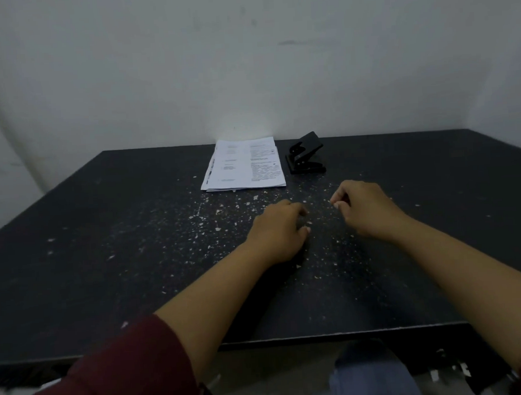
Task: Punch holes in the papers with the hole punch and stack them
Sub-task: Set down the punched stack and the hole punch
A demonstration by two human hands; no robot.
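Observation:
A stack of white printed papers (243, 165) lies flat at the far middle of the black table (104, 235). Just right of it stands a black hole punch (305, 157) with its lever raised. My left hand (280, 231) rests on the table well short of the papers, fingers curled under. My right hand (364, 208) hovers beside it to the right, fingers curled loosely, nothing visible in it. Both hands are apart from the papers and the punch.
Small white paper bits (218, 220) are scattered over the table's middle, around both hands. A pale wall (246, 62) rises right behind the table's far edge. The near table edge (321, 336) runs below my forearms.

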